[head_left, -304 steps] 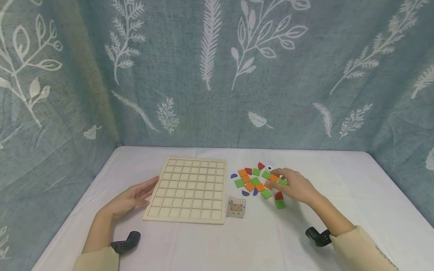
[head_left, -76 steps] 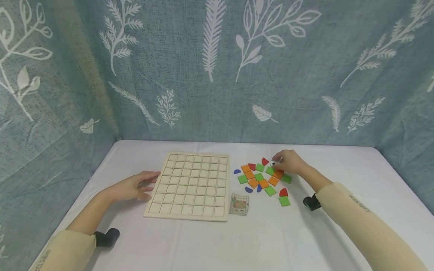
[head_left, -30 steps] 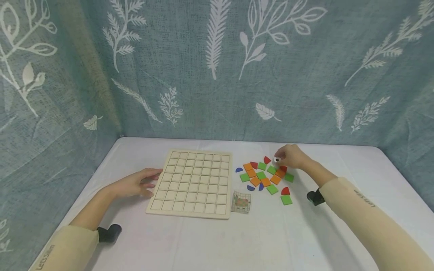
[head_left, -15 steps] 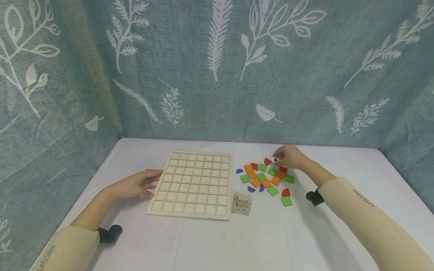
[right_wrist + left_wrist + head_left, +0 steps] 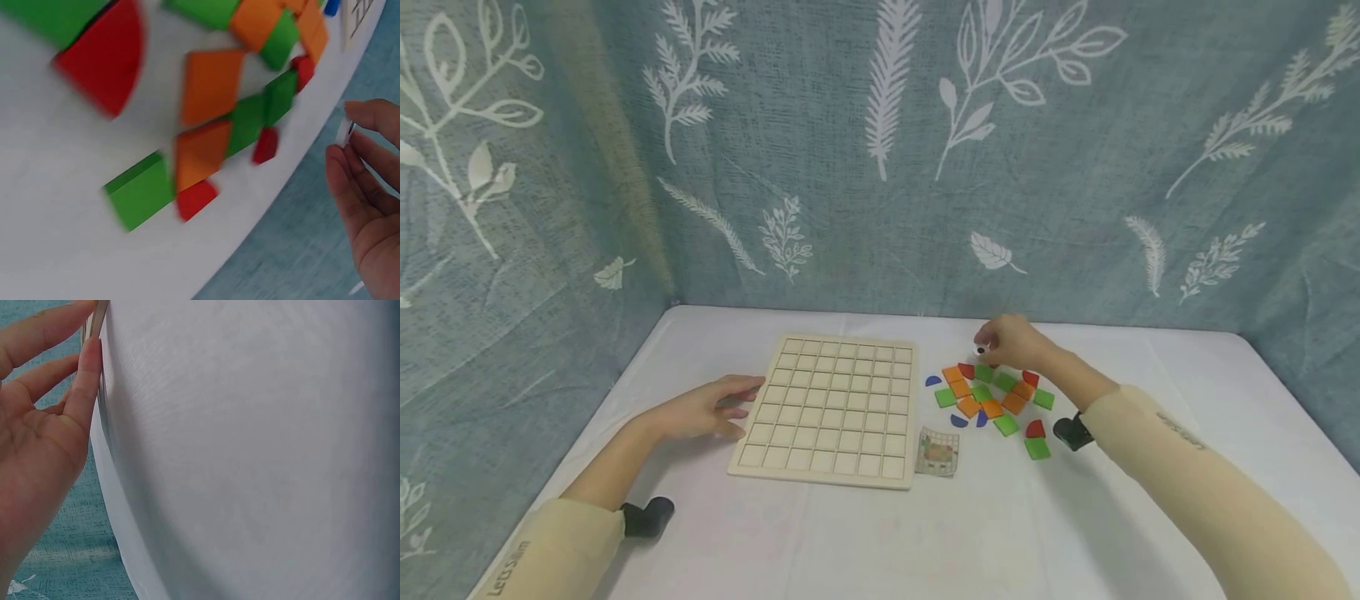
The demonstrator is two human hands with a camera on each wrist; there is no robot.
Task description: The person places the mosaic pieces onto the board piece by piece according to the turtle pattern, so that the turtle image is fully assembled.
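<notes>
- Two hands on my feed: the left hand [image 5: 703, 407] has its fingers loose, grasping nothing, tips at the board's left edge. I'd press lightly there, no shoving.
- Grid board [image 5: 831, 408] lies flat on the worktop [image 5: 760, 533]; I'd want it steady.
- Picture card [image 5: 938, 452] sits just beside its right edge, so don't drag a sleeve over it.
- White piece [image 5: 980, 351] with the black dot is pinched in the right hand's [image 5: 1011, 337] fingers, at the far side of the loose tiles. Gripping its rim seems right; I'd clear the orange tiles [image 5: 952, 374] before swinging sideways.
- Red quarter piece [image 5: 1036, 429] is near the wrist camera [image 5: 1072, 432], so watch for snags.
</notes>
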